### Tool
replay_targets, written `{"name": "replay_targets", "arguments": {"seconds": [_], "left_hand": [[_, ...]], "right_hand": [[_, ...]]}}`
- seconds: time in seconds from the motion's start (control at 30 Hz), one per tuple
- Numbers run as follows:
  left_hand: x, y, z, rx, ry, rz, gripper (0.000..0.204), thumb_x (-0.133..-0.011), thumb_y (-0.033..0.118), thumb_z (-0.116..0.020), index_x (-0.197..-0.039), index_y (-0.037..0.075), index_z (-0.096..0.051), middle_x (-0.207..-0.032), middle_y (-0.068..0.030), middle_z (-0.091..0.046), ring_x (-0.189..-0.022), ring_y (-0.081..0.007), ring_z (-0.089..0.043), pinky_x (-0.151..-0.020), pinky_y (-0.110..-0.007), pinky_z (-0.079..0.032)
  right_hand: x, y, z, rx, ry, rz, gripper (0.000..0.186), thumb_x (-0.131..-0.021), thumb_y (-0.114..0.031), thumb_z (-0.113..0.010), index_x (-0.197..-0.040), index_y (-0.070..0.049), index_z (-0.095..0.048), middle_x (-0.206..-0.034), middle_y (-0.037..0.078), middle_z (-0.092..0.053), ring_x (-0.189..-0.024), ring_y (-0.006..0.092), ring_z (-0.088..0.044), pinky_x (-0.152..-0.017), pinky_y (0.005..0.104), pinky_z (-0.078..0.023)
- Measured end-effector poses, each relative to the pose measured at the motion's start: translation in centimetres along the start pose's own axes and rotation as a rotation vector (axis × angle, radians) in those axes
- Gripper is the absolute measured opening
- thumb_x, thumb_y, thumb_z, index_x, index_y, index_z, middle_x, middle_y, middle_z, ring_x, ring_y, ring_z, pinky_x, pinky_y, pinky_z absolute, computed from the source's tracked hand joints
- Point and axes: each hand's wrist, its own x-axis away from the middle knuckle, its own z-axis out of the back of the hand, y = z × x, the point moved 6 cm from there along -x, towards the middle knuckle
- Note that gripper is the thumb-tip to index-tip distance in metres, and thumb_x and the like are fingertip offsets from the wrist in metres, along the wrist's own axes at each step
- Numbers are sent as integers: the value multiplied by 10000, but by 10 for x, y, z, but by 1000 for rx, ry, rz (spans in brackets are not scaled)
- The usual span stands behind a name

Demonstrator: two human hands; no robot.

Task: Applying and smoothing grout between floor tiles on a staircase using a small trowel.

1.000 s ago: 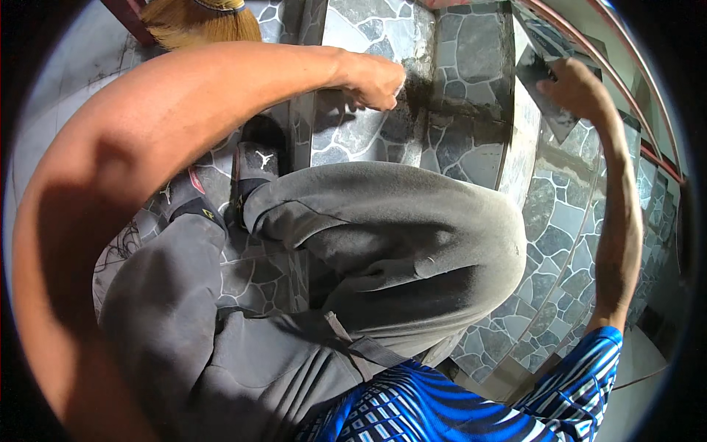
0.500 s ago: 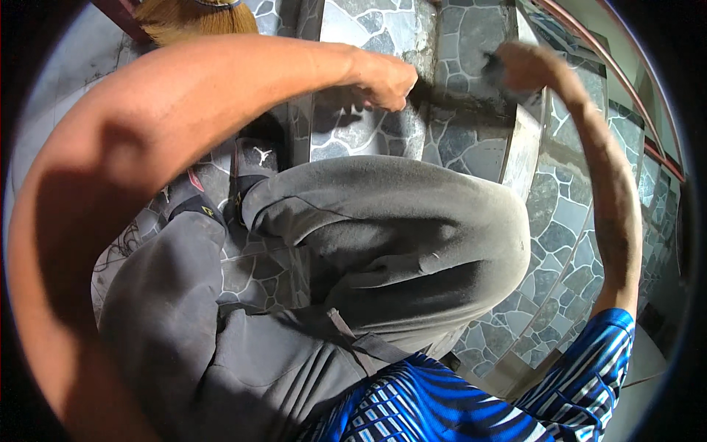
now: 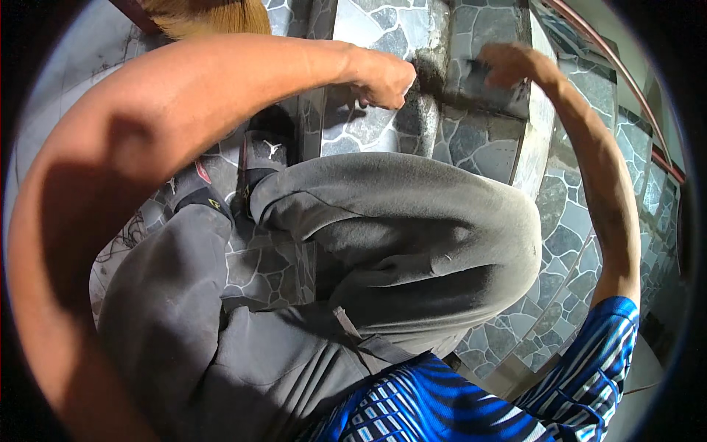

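Note:
My left hand (image 3: 386,79) is closed over a stone-patterned tile step (image 3: 368,29), its fingers curled under. Whatever it holds, if anything, is hidden, though a pale speck shows at the fingertips. Beside it, a rough grey cement-like band (image 3: 433,66) runs along the step's edge. Farther right, my right hand (image 3: 509,65) hovers over the neighbouring tile surface (image 3: 479,26), slightly blurred, with fingers stretched to the left and apart. No object shows in it. A dark shadow falls beneath that hand.
A straw broom (image 3: 221,18) is at the upper left. My bent knee (image 3: 508,221) in dusty grey trousers lies over the steps, with my dark shoe (image 3: 269,151) left of it. A reddish rail (image 3: 611,48) curves along the right. Thin wire (image 3: 129,239) lies at the left.
My right hand has moved slightly left, and its fingers now look more spread. The left hand keeps its closed pose. The whole scene has shifted a little to the right in view.

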Motion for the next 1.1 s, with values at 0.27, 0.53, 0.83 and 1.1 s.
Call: {"name": "replay_targets", "arguments": {"seconds": [0.27,0.53,0.83,1.1], "left_hand": [[-5,11,10,-29,-54,103,177,-861,152,-571,-916,-2,-640,-782,-171,-665,-690,-266,-648,-633,-393,-505],[-6,22,15,-27,-10,16,176,-832,145,-565,-863,0,-659,-751,-191,-658,-698,-293,-653,-608,-423,-495],[-5,20,19,-20,-19,73,189,-839,144,-548,-831,-14,-651,-722,-165,-651,-676,-300,-652,-630,-421,-501],[2,29,24,12,-46,87,249,-826,128,-546,-620,-3,-597,-585,-117,-592,-538,-220,-577,-532,-400,-446]], "right_hand": [[-39,-13,-23,123,67,126,244,-694,-54,-617,-919,9,-687,-967,194,-690,-889,303,-684,-744,423,-551],[-56,-6,-31,92,98,171,257,-684,-127,-680,-903,5,-708,-897,177,-701,-837,290,-697,-725,409,-551],[-67,10,-19,106,-133,-23,270,-717,-119,-658,-957,-1,-697,-952,173,-700,-860,268,-683,-707,415,-546],[-47,-2,-20,120,-153,-17,238,-774,-114,-582,-935,30,-682,-982,186,-692,-893,276,-679,-787,400,-545]]}}
